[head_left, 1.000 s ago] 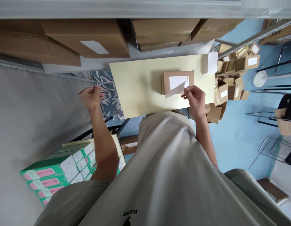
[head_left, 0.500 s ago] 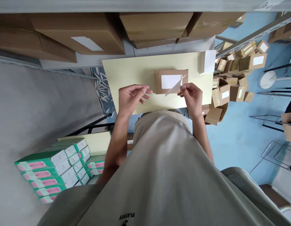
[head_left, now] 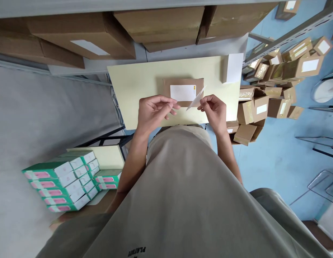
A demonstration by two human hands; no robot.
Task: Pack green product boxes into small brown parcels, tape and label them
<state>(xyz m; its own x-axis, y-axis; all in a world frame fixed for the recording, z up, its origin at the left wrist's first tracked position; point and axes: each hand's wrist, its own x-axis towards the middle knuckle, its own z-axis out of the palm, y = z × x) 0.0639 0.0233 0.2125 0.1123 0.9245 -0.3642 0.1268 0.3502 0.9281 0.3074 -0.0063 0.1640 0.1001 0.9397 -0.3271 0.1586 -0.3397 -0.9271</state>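
Note:
A brown cardboard box with a white label on its top face lies on the pale yellow tabletop. My right hand, at the box's right front corner, pinches a thin white paper sheet between thumb and fingers. The sheet tilts over the box's right end and covers a little of it. To the left, my left hand hovers by the box's left front corner, its fingers loosely curled and apart, with nothing visible in them.
A stack of small white paper stands at the table's back right corner. Large cartons line the shelf behind. Loose cardboard boxes pile up on the floor at right; green-and-white boxes are stacked at lower left.
The view has shifted, so the box and table appear further left. My hands have drawn closer together, with the left nearer the box; the paper sheet stays in my right fingers.

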